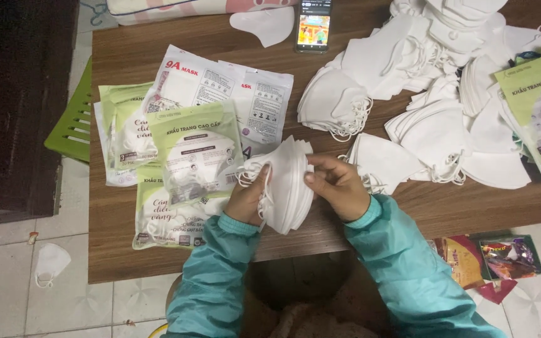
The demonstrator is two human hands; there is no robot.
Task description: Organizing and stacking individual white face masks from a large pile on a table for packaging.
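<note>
A stack of white folded face masks [288, 186] is held upright between both hands just above the near edge of the wooden bench [427, 206], close to the middle of that edge. The left hand [248, 199] is closed around the stack's left side, with ear loops bunched over its fingers, and the right hand [338, 184] is pinched shut on the right side, thumb pressed to the outer mask. Both arms are covered by teal sleeves [402, 263]. Little bare bench is left around the stack: immediately to the left, sealed mask packets [196, 159] with green and white fronts are spread in an overlapping heap that reaches nearly to the left edge. To the right, loose white masks [436, 81] are piled across the far right part of the bench, the nearest ones lying just beside the right hand. A bare strip of wood is left along the near right edge. A phone [314, 25] with a lit screen lies at the far edge. On the tiled floor, a single mask [50, 263] lies at the lower left and coloured snack wrappers [493, 258] at the lower right.
</note>
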